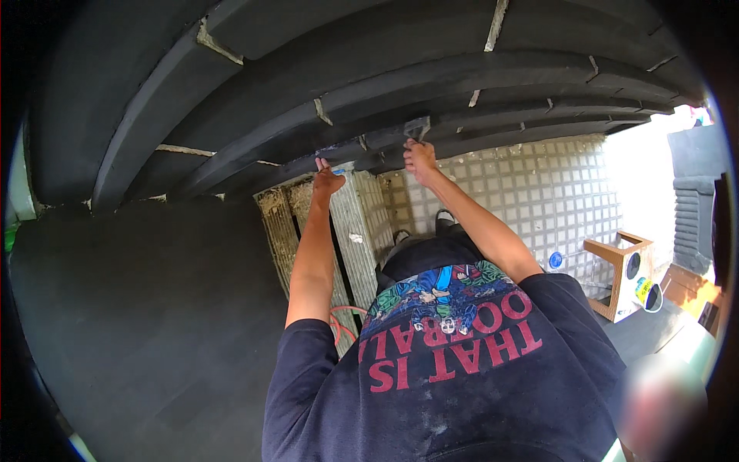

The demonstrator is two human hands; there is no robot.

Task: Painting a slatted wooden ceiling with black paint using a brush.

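Observation:
My right hand (419,160) is closed round the handle of a putty knife (417,128). Its wide grey blade points away from me, up against the dark grey ridged wall (431,81). To the left, my left hand (328,180) reaches up with its fingers stretched out, the tips at or very near the lower ridge of that wall. Nothing shows in that hand. Pale, rough strips (323,112) cross the ridges at several joints.
Under my left arm stands a worn, ribbed pale block (358,223) with an orange hose (342,327) beside it. Square-patterned tiles (508,192) cover the floor. At right are a brown-edged stool-like box (625,277) and a blue disc (555,260). A dark surface (154,308) spreads at left.

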